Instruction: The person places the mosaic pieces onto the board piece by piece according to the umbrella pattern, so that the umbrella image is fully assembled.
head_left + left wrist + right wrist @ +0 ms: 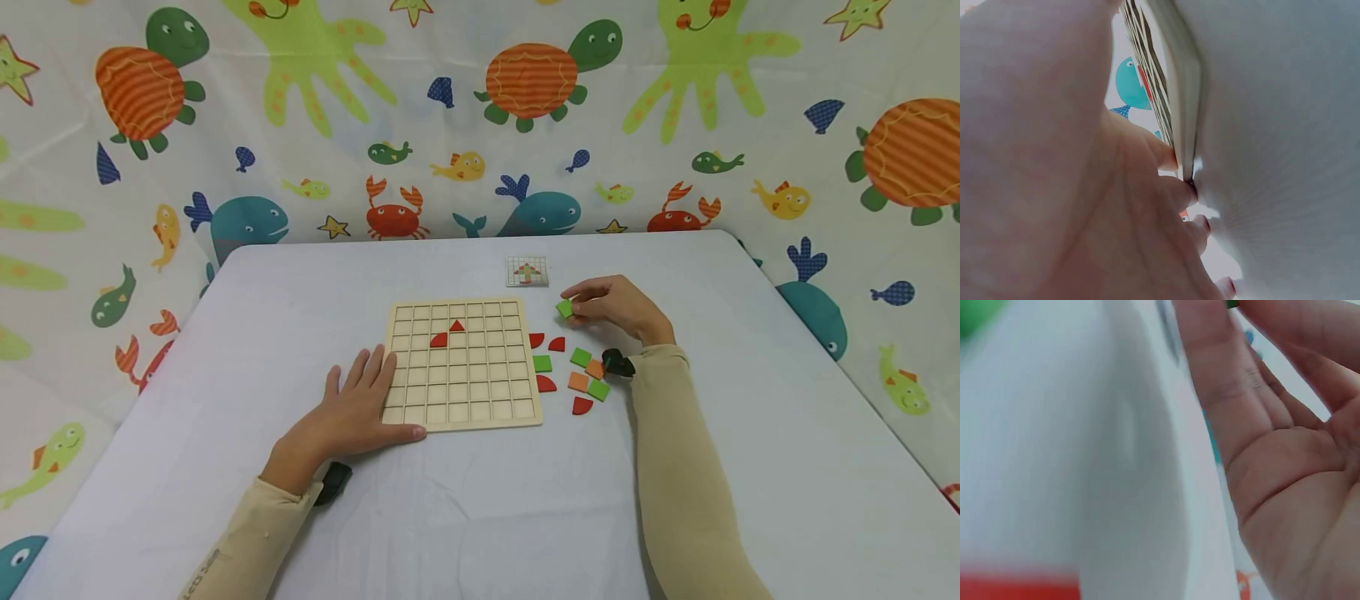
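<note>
A wooden grid board [487, 375] lies on the white table. In its cells sit a red triangle [457, 326] and a red quarter-circle piece [438, 340]. My left hand [345, 417] rests against the board's left edge and lower left corner, fingers straight and spread. The left wrist view shows the board's side [1186, 94] beside those fingers. To the right of the board, above the table, my right hand [618, 307] pinches a green square tile [565, 309] between thumb and fingers. In the right wrist view only a sliver of that tile shows at the top.
Right of the board lie loose pieces: green squares [581, 357], orange squares [578, 382] and red quarter circles [582, 406]. Some touch the board's right edge. A small pattern card [527, 272] lies behind the board. A printed sea-animal cloth [435, 108] hangs at the back.
</note>
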`<state>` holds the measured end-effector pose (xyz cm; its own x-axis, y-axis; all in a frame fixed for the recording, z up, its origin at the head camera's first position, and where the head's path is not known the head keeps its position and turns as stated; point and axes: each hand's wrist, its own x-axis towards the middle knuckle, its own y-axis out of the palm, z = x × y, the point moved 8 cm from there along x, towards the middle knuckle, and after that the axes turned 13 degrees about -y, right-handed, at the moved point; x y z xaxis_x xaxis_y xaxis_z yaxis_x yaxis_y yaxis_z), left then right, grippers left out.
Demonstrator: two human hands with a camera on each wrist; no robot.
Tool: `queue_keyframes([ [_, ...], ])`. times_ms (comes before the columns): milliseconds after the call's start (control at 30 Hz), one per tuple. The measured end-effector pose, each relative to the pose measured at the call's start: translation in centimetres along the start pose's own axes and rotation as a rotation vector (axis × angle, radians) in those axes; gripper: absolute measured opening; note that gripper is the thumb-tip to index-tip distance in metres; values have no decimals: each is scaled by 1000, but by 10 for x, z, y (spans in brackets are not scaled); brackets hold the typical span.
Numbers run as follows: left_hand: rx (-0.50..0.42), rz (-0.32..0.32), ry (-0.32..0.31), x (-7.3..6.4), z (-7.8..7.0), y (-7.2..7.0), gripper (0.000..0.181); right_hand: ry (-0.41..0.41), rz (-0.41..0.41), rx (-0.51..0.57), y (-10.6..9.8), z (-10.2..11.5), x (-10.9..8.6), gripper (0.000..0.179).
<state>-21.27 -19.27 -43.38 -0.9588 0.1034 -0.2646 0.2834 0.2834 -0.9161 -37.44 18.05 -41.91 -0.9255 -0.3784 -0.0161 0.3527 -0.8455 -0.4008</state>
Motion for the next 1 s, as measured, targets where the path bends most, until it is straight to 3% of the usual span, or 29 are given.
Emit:
queue_keyframes([
  [300,-2,8,-11,0,0,0,129,-74,-84,301,32,35,14,32],
  [467,-4,10,-11,-1,-1,0,129,-107,-73,402,59,52,23,23],
  [833,3,24,-15,-1,-3,0,130,-160,59,326,121,76,32,15],
  [1000,14,23,-20,0,-2,0,129,-136,98,259,140,81,32,13],
])
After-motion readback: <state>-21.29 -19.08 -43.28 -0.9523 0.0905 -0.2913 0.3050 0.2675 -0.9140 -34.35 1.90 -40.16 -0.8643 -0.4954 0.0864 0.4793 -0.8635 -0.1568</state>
